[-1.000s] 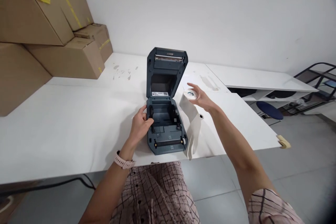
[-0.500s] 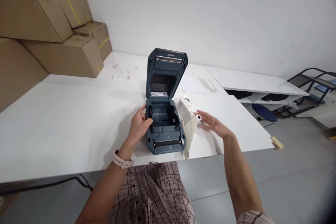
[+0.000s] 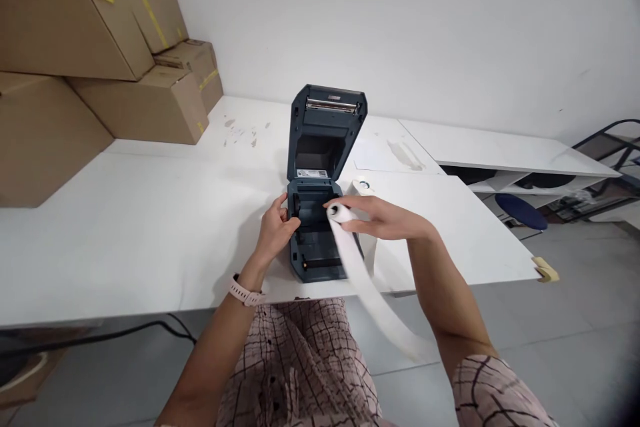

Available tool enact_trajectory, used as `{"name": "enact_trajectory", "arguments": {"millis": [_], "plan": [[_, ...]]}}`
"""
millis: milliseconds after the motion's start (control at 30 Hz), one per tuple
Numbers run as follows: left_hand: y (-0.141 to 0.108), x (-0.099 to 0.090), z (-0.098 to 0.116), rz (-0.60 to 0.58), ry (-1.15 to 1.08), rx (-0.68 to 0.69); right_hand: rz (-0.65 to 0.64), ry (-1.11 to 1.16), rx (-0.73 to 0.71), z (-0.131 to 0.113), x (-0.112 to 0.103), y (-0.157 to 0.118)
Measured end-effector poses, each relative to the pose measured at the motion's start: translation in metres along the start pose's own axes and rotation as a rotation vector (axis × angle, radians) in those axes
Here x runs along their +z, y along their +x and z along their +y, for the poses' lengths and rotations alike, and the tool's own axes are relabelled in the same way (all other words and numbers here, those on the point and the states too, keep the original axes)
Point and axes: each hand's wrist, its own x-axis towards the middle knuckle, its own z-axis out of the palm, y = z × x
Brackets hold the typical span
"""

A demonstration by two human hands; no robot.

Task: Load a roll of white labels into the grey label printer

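Note:
A dark label printer [image 3: 327, 123] stands on the white table with its lid raised, its inner bay and front roller showing. My left hand [image 3: 278, 228] grips the printer's left side, the thumb over the inner edge and the fingers outside. Over the right part of the bay, my right hand [image 3: 383, 217] holds a small roll of label paper [image 3: 343, 212] between thumb and fingers. From it a long white strip [image 3: 365, 290] hangs past the table's front edge, its end blurred. Another paper roll [image 3: 363, 188] stands right of the printer, partly hidden behind my right hand.
Cardboard boxes [image 3: 145, 103] with yellow tape are stacked on the table's left. A white sheet [image 3: 375, 155] lies behind the printer. Farther right are a low white shelf unit [image 3: 525, 153] and a blue stool [image 3: 521, 211]. A black cable [image 3: 125, 332] runs below the front edge.
My right hand has picked up the small paper roll from beside the printer and carried it left over the bay, its strip trailing. My left hand keeps its grip on the printer.

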Motion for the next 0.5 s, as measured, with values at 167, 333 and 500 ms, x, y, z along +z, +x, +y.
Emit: {"name": "enact_trajectory", "arguments": {"millis": [167,333,500], "plan": [[-0.002,-0.001,0.000,-0.016,-0.013,-0.002,-0.001,-0.361,-0.007,0.006,0.029,0.042],[-0.002,-0.001,-0.004,0.018,0.043,0.007,0.178,-0.382,-0.080,0.000,0.068,0.019],[0.000,0.004,-0.010,0.057,0.049,0.032,0.411,-0.363,-0.108,-0.022,0.112,-0.016]]}}
